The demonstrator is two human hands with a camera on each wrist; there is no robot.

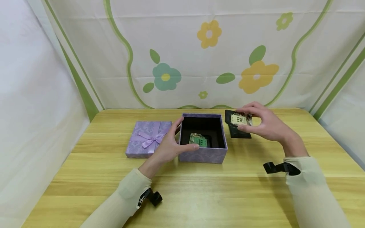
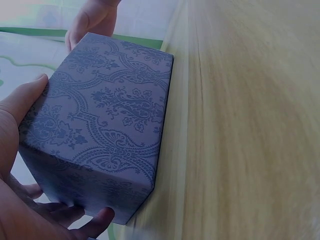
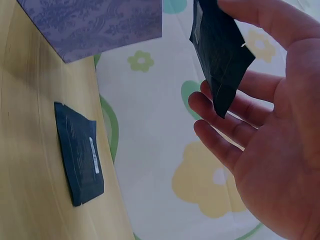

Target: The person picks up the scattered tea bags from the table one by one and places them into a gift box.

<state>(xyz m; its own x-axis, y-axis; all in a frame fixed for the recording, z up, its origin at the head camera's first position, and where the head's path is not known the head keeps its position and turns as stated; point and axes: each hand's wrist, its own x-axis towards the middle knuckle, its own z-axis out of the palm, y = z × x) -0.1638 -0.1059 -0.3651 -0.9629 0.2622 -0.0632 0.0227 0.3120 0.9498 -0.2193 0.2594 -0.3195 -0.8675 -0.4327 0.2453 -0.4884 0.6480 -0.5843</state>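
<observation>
Over the far right of the worktop (image 1: 216,196), my right grip (image 1: 266,124) pinched a cream-labelled packet (image 1: 239,119) between thumb and fingers, above a dark packet (image 1: 240,132). My left grip (image 1: 167,146), spread wide, clasped the near left corner of the purple box (image 1: 203,156); a green-labelled packet (image 1: 200,141) lay inside.

Purple scrollwork patterns the box (image 1: 202,156), black inside, and the lid (image 1: 142,133); a lilac bow (image 1: 153,139); the held packet (image 3: 220,55) is black with a cream label (image 1: 238,119); the boxed packet (image 1: 199,140) has a green label; the tabletop (image 1: 216,193), yellow wood grain.
</observation>
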